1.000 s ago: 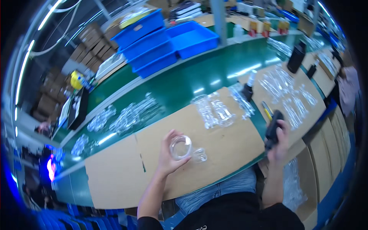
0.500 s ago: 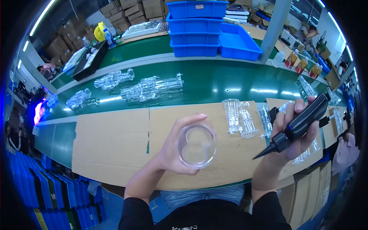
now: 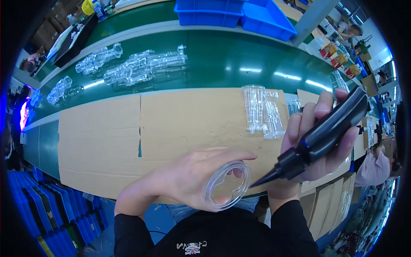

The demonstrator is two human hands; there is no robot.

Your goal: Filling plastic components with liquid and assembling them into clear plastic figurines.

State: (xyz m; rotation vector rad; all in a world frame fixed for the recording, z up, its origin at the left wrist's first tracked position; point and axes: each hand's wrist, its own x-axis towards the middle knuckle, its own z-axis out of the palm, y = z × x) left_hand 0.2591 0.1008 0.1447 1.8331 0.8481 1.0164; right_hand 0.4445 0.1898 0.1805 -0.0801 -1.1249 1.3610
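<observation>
My left hand (image 3: 188, 177) holds a clear round plastic piece (image 3: 227, 185) close to my chest, its open face turned up toward me. My right hand (image 3: 319, 137) grips a black pen-shaped power tool (image 3: 325, 130), and the tool's pointed tip sits right at the right rim of the clear piece. Both hands hover above the near edge of the brown cardboard sheet (image 3: 171, 124) that covers the bench. Just beyond my right hand, several clear plastic pieces (image 3: 261, 109) stand in a row on the cardboard.
A green conveyor belt (image 3: 239, 60) runs behind the cardboard, with clusters of clear plastic parts (image 3: 141, 66) on its left half. Blue bins (image 3: 239, 13) stand at the back. Other people work at the right edge (image 3: 370, 165). Blue crates (image 3: 55, 214) are stacked at lower left.
Both hands have drawn closer together and toward my body. The tool tip has come from off to the right up to the rim of the clear piece.
</observation>
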